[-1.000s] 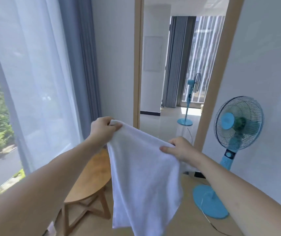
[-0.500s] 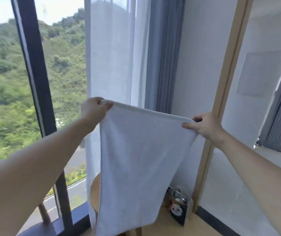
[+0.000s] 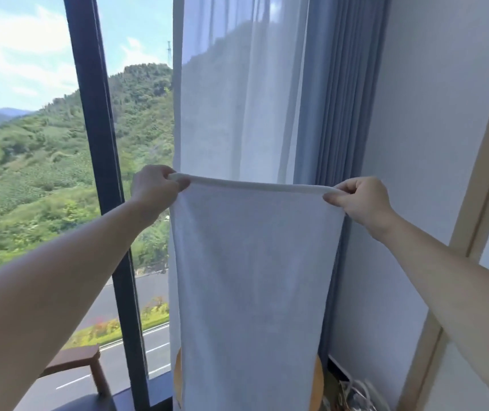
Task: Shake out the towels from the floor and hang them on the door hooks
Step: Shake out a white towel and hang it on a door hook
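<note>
A white towel (image 3: 252, 277) hangs flat in front of me, stretched out by its top edge. My left hand (image 3: 154, 188) pinches the top left corner. My right hand (image 3: 359, 200) pinches the top right corner. Both arms reach forward at about chest height, and the top hem runs nearly level between the hands. The towel's lower end runs out of the frame at the bottom. No door hooks are in view.
Behind the towel hang a sheer white curtain (image 3: 237, 99) and a blue curtain (image 3: 335, 99). A dark window frame (image 3: 101, 143) stands at left. A round wooden table (image 3: 317, 387) peeks out below, a paper bag (image 3: 356, 396) beside it. A wooden door frame (image 3: 480, 173) rises at right.
My view has swung left and upward from the doorway to the window. My hands have moved apart, pulling the towel's top edge taut and level.
</note>
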